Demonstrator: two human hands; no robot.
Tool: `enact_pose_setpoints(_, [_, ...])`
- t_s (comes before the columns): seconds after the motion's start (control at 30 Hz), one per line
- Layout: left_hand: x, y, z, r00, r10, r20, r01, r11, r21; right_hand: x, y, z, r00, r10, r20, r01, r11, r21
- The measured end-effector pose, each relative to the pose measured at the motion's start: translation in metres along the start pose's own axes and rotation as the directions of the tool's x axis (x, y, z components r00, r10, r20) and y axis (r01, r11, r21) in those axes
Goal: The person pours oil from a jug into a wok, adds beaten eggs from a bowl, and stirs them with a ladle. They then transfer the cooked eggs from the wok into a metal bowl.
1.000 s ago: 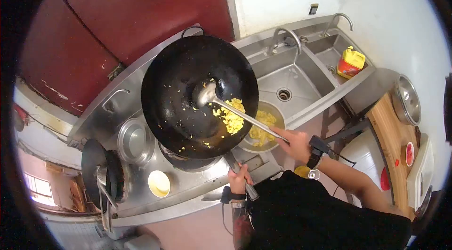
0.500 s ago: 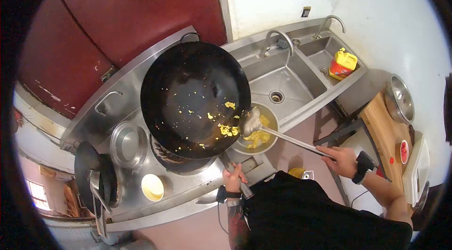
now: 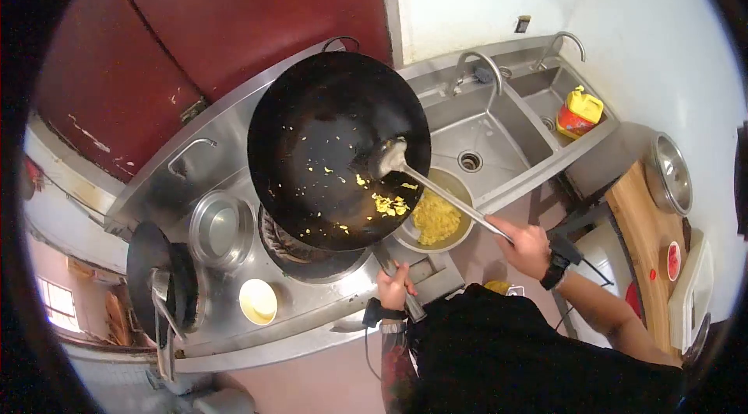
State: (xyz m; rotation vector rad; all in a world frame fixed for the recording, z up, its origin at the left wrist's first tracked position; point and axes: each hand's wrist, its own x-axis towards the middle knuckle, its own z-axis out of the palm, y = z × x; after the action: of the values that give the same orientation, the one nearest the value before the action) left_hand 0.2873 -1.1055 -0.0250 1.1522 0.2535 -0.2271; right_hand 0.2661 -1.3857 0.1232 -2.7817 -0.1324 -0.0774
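Note:
My left hand (image 3: 396,288) is closed round the handle of a large black wok (image 3: 335,118), which is held up over the stove and tilted toward the sink side. My right hand (image 3: 523,249) grips the long handle of a metal ladle (image 3: 456,200). The ladle's bowl rests inside the wok on its right side. Bits of yellow scrambled egg (image 3: 389,205) lie in the wok near its lower right edge, with small crumbs scattered across it. Just below that edge stands a metal bowl (image 3: 466,236) holding more scrambled egg (image 3: 436,219), partly covered by the wok and ladle.
On the steel counter are a metal basin (image 3: 204,236) and a yellowish bowl (image 3: 258,302). Another dark wok (image 3: 144,258) with utensils stands at left. Behind are sinks with a yellow jug (image 3: 580,112). A wooden board (image 3: 643,211) with metal bowls (image 3: 668,172) is at right.
The ladle's bowl has moved from the wok's right rim farther into the wok, and my right hand has shifted left. More egg shows in the metal bowl. The view has shifted slightly.

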Motion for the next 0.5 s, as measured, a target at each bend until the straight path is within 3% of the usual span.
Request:
enact_pose_setpoints(0.03, [-0.001,0.002,0.002,1.000,0.012,0.013,-0.012,1.000,-0.002,-0.006,-0.001,-0.001,0.994,-0.054,-0.093,0.061,0.995,0.072])
enact_pose_setpoints(0.13, [0.003,-0.005,0.003,1.000,0.026,0.007,-0.025,0.999,-0.032,-0.040,0.003,-0.017,0.999,0.024,0.032,-0.024,1.000,0.008])
enact_pose_setpoints(0.3, [0.011,0.000,0.000,1.000,-0.008,-0.006,0.008,1.000,-0.022,-0.097,0.015,-0.054,0.996,0.055,0.067,-0.058,0.998,0.040])
enact_pose_setpoints(0.4, [0.016,-0.007,-0.001,0.999,0.015,-0.036,-0.015,1.000,-0.004,-0.074,0.010,-0.041,0.998,0.050,0.046,-0.057,0.988,0.143])
enact_pose_setpoints(0.43, [0.017,-0.010,-0.004,0.999,0.013,-0.029,-0.013,1.000,-0.005,-0.057,0.006,-0.023,0.998,0.045,0.034,-0.048,0.994,0.093])
enact_pose_setpoints(0.5, [0.017,-0.011,-0.002,1.000,0.008,0.008,-0.008,0.999,-0.041,-0.015,-0.009,0.009,1.000,0.004,-0.016,0.000,0.972,0.236])
